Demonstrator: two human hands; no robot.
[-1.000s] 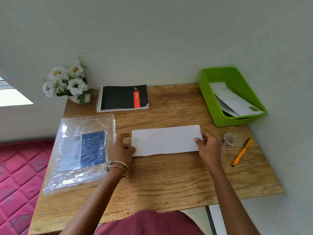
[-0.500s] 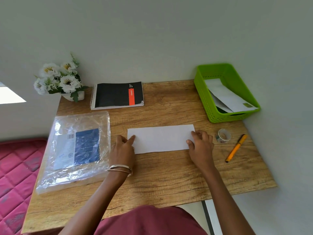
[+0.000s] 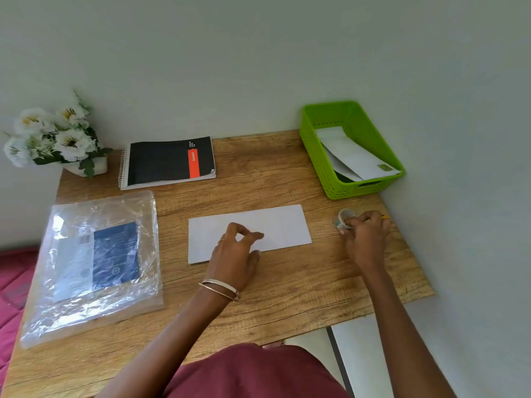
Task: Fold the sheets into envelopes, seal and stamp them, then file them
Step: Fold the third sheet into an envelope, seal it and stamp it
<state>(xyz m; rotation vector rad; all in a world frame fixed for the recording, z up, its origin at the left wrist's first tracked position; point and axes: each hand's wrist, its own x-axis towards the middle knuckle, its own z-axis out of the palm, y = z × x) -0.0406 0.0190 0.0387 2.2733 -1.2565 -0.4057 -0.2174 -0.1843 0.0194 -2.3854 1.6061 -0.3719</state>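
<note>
A folded white sheet (image 3: 275,225) lies flat in the middle of the wooden desk (image 3: 287,297). My left hand (image 3: 235,254) hovers over its near left part with fingers curled and apart, holding nothing. To the right of the sheet, my right hand (image 3: 365,239) pinches a small roll of tape (image 3: 343,217) on the desk. Only the tip of an orange pen (image 3: 384,216) shows behind that hand. The green basket (image 3: 353,188) at the back right holds white envelopes (image 3: 353,156), one with a small green stamp.
A clear plastic pack of paper (image 3: 94,262) lies at the left. A black spiral notebook (image 3: 169,160) and a pot of white flowers (image 3: 57,139) stand at the back. The wall runs close along the desk's right side. A pink mattress (image 3: 11,282) lies beyond the left edge.
My right hand left the sheet's right end and moved right onto the tape roll. My left hand shifted from the sheet's left end toward its middle and lifted. The camera moved closer.
</note>
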